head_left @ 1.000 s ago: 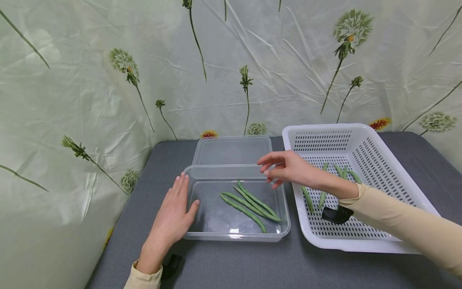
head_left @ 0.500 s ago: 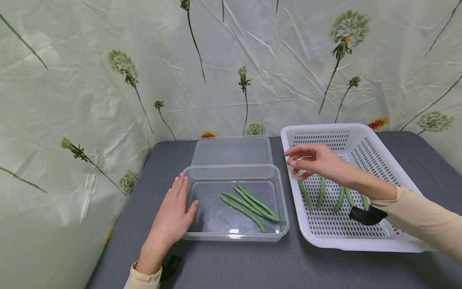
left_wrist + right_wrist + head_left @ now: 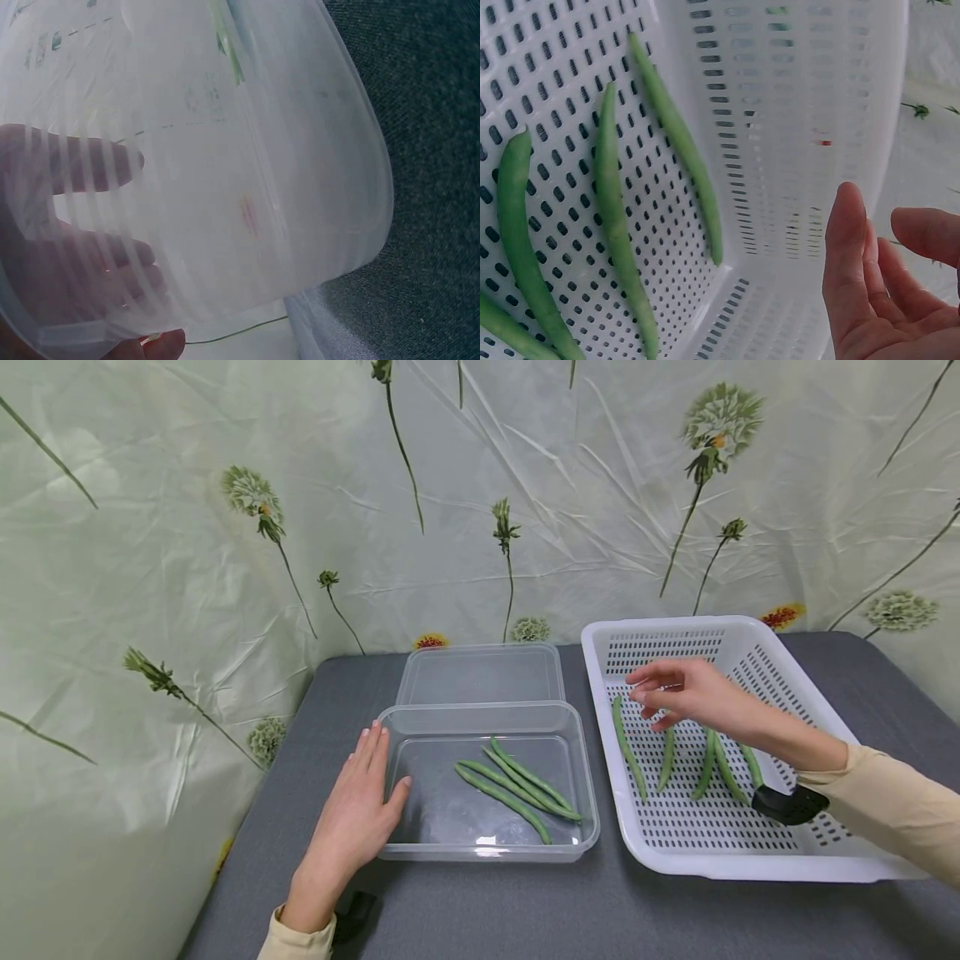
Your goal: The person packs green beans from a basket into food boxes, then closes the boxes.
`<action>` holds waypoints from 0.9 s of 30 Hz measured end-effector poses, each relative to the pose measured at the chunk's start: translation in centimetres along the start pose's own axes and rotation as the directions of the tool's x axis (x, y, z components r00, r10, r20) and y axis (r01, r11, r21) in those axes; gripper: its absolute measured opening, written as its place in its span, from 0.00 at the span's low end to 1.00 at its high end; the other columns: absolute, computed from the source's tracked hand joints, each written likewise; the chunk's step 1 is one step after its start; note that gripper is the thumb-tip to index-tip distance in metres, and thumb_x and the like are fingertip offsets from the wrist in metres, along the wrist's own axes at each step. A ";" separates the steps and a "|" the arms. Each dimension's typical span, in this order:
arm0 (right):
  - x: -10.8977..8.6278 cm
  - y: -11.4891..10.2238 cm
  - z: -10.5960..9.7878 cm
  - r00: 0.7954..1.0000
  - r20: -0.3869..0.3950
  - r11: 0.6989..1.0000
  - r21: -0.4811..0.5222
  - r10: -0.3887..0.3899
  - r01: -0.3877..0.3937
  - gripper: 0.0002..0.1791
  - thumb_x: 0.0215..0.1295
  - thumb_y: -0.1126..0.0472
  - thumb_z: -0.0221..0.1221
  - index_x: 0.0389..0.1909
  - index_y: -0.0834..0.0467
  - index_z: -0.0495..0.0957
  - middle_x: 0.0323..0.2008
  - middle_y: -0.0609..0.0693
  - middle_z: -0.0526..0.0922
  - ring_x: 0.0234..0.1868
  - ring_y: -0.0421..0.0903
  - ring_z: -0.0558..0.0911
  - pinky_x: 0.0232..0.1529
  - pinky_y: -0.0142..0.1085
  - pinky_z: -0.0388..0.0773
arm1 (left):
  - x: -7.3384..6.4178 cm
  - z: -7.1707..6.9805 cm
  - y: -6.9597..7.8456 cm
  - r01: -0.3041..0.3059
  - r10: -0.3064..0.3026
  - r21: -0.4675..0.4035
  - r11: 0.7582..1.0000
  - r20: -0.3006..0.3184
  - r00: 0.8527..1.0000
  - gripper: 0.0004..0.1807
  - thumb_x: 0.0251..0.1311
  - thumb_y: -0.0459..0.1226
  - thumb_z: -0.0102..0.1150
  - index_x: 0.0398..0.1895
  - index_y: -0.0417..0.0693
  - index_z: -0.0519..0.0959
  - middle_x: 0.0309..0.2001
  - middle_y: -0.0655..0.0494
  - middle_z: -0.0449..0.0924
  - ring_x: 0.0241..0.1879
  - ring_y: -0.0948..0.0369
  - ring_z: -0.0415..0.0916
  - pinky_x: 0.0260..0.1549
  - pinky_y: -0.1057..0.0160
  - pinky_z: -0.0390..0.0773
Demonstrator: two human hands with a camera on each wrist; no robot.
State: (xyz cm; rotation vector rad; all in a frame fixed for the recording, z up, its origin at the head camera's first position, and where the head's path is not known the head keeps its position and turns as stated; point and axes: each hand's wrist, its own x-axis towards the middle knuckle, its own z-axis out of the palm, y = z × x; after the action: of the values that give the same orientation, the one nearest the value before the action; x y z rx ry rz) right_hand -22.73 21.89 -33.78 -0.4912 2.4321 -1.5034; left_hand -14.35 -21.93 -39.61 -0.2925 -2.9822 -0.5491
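In the head view my left hand [image 3: 351,814] rests with straight fingers along the left rim of a clear plastic container [image 3: 487,853]. Through the container's wall its fingers [image 3: 105,165] show in the left wrist view. Several green beans [image 3: 517,785] lie together in the container's right half. Over the white slotted basket [image 3: 675,863] hovers my right hand [image 3: 693,695], fingers loosely bent and nothing between them. Several more green beans [image 3: 627,752] are spread on the basket floor below it, partly covered by the hand in the head view. In the right wrist view a bean [image 3: 615,217] lies lengthwise on the slots.
A clear flat lid [image 3: 480,674] lies behind the container. Grey cloth [image 3: 480,914] covers the table, with a narrow strip of it between container and basket. A floral curtain [image 3: 420,527] hangs along the back and left.
My right hand has moved right, from above the container's right rim to over the basket, revealing more beans there. My left hand stays at the container.
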 end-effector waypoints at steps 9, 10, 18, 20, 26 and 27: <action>1.1 1.3 0.4 0.993 0.091 0.996 -0.035 0.080 -0.077 0.23 0.68 0.63 0.60 0.59 0.72 0.70 0.46 0.65 0.80 0.43 0.55 0.83 0.39 0.47 0.84 | 0.0 0.0 0.0 0.003 -0.003 0.002 1.000 -0.010 1.000 0.41 0.71 0.42 0.53 0.77 0.33 0.47 0.78 0.41 0.40 0.76 0.47 0.36 0.70 0.41 0.46; 1.2 1.5 0.5 0.992 0.098 0.996 -0.040 0.084 -0.081 0.23 0.68 0.64 0.60 0.59 0.72 0.71 0.46 0.65 0.80 0.44 0.55 0.83 0.39 0.47 0.84 | 0.0 0.0 0.0 0.003 -0.003 0.003 1.000 -0.010 1.000 0.41 0.71 0.42 0.53 0.77 0.33 0.47 0.78 0.41 0.40 0.76 0.47 0.36 0.69 0.41 0.47; 2.1 3.9 0.9 0.982 0.159 0.995 -0.009 0.100 -0.100 0.23 0.66 0.71 0.58 0.58 0.78 0.67 0.44 0.66 0.79 0.43 0.57 0.83 0.39 0.46 0.84 | 0.0 0.2 0.0 0.011 -0.011 0.007 1.000 0.001 1.000 0.41 0.71 0.43 0.52 0.77 0.34 0.46 0.78 0.41 0.39 0.76 0.48 0.36 0.70 0.42 0.46; 2.2 4.4 1.1 0.979 0.164 0.992 -0.006 0.122 -0.123 0.23 0.66 0.71 0.58 0.58 0.78 0.67 0.44 0.66 0.79 0.43 0.56 0.83 0.40 0.46 0.84 | 0.0 0.2 0.0 0.009 -0.009 0.007 1.000 0.001 1.000 0.41 0.71 0.43 0.52 0.77 0.34 0.46 0.78 0.41 0.39 0.76 0.48 0.36 0.70 0.42 0.46; 2.5 5.3 1.3 0.968 0.180 0.984 0.011 0.175 -0.180 0.22 0.66 0.71 0.57 0.58 0.78 0.66 0.43 0.63 0.79 0.42 0.52 0.83 0.40 0.46 0.84 | 0.0 0.1 -0.1 0.005 -0.005 0.001 1.000 -0.006 1.000 0.42 0.70 0.43 0.54 0.77 0.34 0.47 0.78 0.42 0.40 0.76 0.48 0.36 0.70 0.42 0.47; 2.6 5.3 1.4 0.966 0.186 0.982 0.013 0.182 -0.187 0.23 0.66 0.70 0.58 0.57 0.78 0.66 0.43 0.62 0.79 0.42 0.52 0.83 0.40 0.46 0.84 | 0.0 0.0 -0.1 0.006 -0.006 0.000 1.000 -0.006 1.000 0.42 0.70 0.43 0.54 0.77 0.34 0.47 0.78 0.42 0.39 0.76 0.48 0.36 0.70 0.42 0.47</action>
State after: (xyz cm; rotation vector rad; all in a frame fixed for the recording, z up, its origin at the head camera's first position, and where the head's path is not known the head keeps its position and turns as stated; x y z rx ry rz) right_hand -25.41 21.93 -39.22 -0.3679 2.2422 -1.3526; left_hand -14.35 -21.99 -39.68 -0.2812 -2.9784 -0.5498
